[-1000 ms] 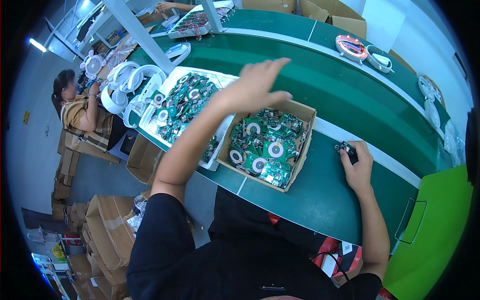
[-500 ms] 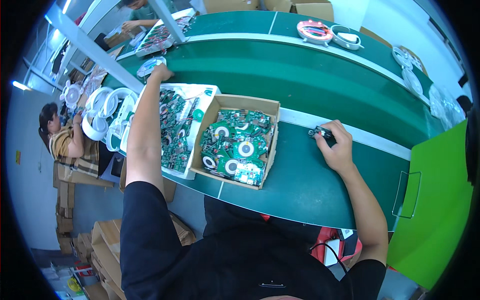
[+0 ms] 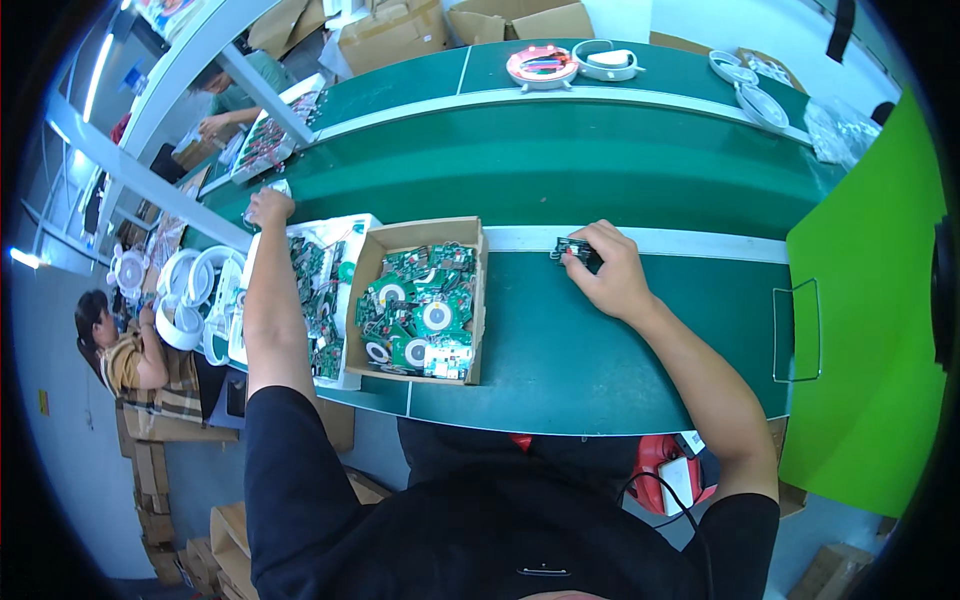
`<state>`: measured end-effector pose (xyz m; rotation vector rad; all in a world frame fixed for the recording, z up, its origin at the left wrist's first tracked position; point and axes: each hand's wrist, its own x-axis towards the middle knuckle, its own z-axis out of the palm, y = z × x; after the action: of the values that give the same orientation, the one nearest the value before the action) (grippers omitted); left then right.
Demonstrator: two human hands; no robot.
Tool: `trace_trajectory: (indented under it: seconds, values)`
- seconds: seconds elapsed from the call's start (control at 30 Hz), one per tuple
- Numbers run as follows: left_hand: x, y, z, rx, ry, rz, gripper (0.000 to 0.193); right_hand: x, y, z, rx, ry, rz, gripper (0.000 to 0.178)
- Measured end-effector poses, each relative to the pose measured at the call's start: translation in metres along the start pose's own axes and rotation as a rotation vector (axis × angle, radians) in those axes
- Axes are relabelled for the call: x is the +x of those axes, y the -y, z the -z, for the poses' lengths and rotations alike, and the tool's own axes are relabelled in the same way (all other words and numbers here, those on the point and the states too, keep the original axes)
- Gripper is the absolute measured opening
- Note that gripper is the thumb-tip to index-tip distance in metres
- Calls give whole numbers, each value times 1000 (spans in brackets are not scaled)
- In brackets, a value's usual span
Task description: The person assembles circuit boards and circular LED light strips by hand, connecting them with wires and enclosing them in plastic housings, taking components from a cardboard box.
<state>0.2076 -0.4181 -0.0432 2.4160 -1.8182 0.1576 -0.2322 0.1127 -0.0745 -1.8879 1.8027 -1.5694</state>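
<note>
Right hand [image 3: 614, 268] grips a small dark board [image 3: 570, 247] — left hand [image 3: 269, 208] touches a white part [image 3: 281, 186], grip unclear.

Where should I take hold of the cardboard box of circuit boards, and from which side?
Probably the right wall of the cardboard box, gripped at its rim from the right: that edge shows clear of the circuit boards, with green bench beside it. The left wall sits close to the white tray, seemingly leaving little room. The right hand holds a small dark part.
</note>
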Motion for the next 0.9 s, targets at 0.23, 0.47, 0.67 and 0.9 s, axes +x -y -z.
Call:
trace_trajectory:
  seconds: [0.23, 0.47, 0.67, 0.9]
  values:
    - [11, 34, 17, -23, -150, -306, 52, 7, 3, -5, 5, -24, 10, 12]
    - [-224, -110, 135, -353, -110, -1147, 38, 22, -10, 42, -129, -481, 1, 18]
    - [-482, -90, 175, -364, 158, -1776, 22, 52, 26, 102, 285, -594, -86, 36]
    - [-569, -88, 104, -447, 250, -2088, 18, 26, 43, 113, 235, -104, -319, 39]
